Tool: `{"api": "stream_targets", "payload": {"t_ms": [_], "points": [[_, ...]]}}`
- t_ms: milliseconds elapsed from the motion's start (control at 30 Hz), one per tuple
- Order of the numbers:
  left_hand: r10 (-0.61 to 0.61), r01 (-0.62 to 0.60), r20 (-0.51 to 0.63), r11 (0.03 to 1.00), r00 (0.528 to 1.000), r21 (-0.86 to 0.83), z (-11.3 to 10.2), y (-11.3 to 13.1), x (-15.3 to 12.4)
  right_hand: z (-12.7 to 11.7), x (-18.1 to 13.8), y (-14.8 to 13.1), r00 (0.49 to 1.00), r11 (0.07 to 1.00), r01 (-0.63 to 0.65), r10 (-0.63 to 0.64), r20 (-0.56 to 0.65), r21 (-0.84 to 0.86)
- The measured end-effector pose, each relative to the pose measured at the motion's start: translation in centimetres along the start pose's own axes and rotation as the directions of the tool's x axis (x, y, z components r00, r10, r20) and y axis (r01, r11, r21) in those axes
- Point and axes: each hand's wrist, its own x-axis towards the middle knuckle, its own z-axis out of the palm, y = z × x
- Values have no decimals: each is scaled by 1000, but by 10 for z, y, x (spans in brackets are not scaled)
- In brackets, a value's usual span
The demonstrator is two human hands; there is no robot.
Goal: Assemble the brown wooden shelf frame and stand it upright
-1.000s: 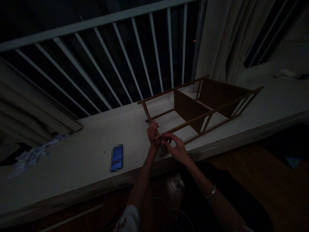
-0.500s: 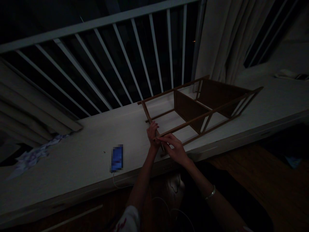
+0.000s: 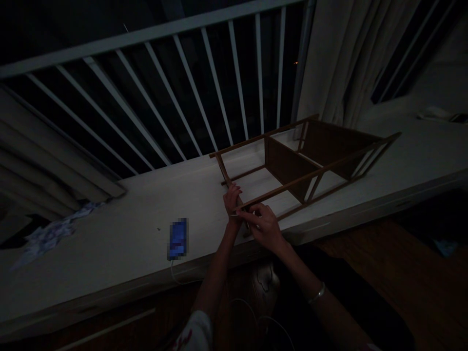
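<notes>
Evidently, in the head view, work is under way at one corner of the wooden rack [image 3: 288, 165], which lies on the ledge [image 3: 139, 214]. The left hand [image 3: 232, 199] grips its end bar [image 3: 222, 168]; the right hand [image 3: 266, 226] has bent fingers there, whether pinching anything I cannot tell. Next probably calls for holding steady.

Your pale ledge [image 3: 127, 229], with the rack [image 3: 288, 165] lying on its side.
You have a phone [image 3: 178, 239] to the rack's left, a tiny dark speck [image 3: 158, 229] slightly farther left, crumpled cloth [image 3: 54, 237] farthest left of it, and, well to the rack's right, a pale item [image 3: 435, 115] too dim to name.
</notes>
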Motion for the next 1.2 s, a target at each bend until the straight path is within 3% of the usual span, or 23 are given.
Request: {"api": "stream_targets", "payload": {"t_ms": [200, 433, 600, 833, 1033, 1200], "points": [[43, -44, -36, 999, 998, -13, 1, -1, -2, 2, 0, 0, 1000, 999, 18, -18, 0, -43], [33, -33, -4, 999, 999, -8, 4, -13, 0, 7, -3, -1, 998, 994, 56, -55, -14, 96], [70, -69, 20, 997, 997, -28, 4, -22, 2, 11, -3, -5, 999, 976, 14, -4, -49, 217], [22, -21, 40, 999, 999, -35, 3, -19, 0, 12, 0, -12, 994, 964, -42, 66, -85, 262], [118, -117, 16, 991, 993, -69, 3, -22, 0, 13, 0, -15, 992, 955, -78, 104, -78, 287], [47, -46, 45, 999, 998, -25, 1, -16, 1, 14, 1, -18, 982, 949, -134, 165, -87, 286]]}}
